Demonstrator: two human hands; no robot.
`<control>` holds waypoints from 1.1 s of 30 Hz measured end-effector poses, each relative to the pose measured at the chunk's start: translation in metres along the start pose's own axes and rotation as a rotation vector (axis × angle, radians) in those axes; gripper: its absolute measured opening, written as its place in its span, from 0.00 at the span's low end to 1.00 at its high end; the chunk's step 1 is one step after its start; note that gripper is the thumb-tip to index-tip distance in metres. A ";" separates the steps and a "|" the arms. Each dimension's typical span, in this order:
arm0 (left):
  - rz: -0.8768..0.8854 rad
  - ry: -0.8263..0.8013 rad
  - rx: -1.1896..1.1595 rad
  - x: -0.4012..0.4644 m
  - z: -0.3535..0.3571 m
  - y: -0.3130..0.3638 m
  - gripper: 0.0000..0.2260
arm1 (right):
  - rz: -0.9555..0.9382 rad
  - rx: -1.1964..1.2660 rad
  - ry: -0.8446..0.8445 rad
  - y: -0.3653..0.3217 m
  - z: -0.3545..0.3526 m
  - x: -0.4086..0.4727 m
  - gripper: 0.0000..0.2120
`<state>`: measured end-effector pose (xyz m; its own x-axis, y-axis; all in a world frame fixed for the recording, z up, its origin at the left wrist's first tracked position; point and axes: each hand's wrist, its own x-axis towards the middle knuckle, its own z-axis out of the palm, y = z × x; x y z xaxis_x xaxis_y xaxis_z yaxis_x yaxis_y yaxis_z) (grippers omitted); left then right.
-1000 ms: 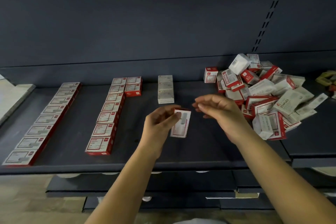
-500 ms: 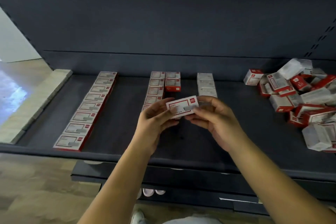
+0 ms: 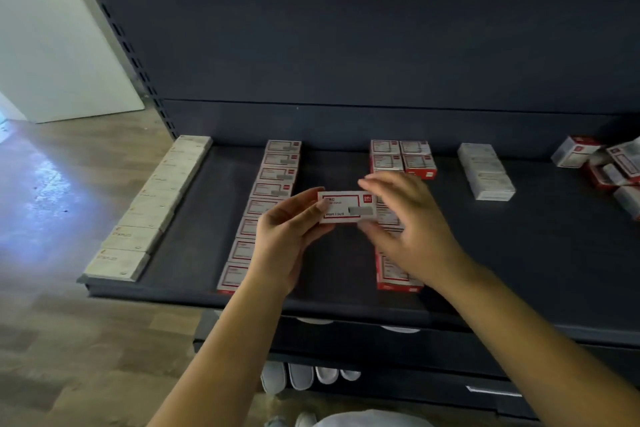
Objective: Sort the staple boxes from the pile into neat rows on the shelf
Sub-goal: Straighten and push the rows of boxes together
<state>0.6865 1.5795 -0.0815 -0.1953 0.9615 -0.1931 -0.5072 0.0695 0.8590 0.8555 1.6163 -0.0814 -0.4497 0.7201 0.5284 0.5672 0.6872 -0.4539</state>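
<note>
Between both hands' fingers (image 3: 313,206) sits staple box (image 3: 346,206).

readable print on the staple boxes

the held box (image 3: 346,206) at 12 o'clock of centre bears a red "deli" tag in its 1 o'clock corner and "1000" with "24/6" along its lower edge; pale boxes (image 3: 119,262) at 9 o'clock read "staples", faintly; other labels are blurred.

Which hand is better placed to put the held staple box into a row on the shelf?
Probably the left hand: it grips the staple box, label up, above the gap between two red-and-white rows. The right hand is blurred beside the box's right end, fingers spread; no firm grip shows.
</note>
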 end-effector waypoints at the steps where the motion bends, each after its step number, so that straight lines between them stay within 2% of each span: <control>1: -0.003 -0.010 -0.002 0.003 -0.004 0.004 0.14 | -0.120 -0.119 -0.007 -0.002 0.005 0.006 0.23; 4: -0.006 -0.075 0.030 0.011 -0.015 0.016 0.13 | -0.268 -0.255 -0.040 -0.010 0.022 0.024 0.24; 8: 0.023 -0.099 0.139 0.028 -0.030 0.031 0.07 | -0.257 -0.231 -0.087 -0.008 0.040 0.051 0.27; 11: 0.123 -0.025 0.449 0.057 -0.042 0.040 0.06 | -0.134 -0.223 -0.121 0.006 0.053 0.074 0.25; 14: 0.254 0.046 0.846 0.095 -0.053 0.043 0.11 | 0.055 -0.181 -0.171 0.025 0.068 0.096 0.22; 17: 0.267 0.068 1.161 0.129 -0.058 0.045 0.13 | 0.181 -0.180 -0.201 0.042 0.086 0.115 0.20; 22: 0.206 0.113 1.285 0.166 -0.062 0.040 0.12 | 0.294 -0.194 -0.254 0.060 0.113 0.143 0.18; 25: 0.207 0.119 1.336 0.180 -0.070 0.033 0.14 | 0.357 -0.226 -0.287 0.066 0.122 0.146 0.21; 29: 0.194 0.060 1.358 0.184 -0.073 0.033 0.13 | 0.330 -0.376 -0.240 0.070 0.123 0.138 0.19; 33: 0.192 0.061 1.377 0.181 -0.072 0.035 0.12 | 0.505 -0.320 -0.255 0.076 0.120 0.134 0.18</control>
<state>0.5734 1.7373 -0.1208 -0.2212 0.9752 -0.0098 0.7500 0.1766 0.6374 0.7556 1.7769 -0.1316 -0.2012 0.9743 0.1010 0.9117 0.2240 -0.3444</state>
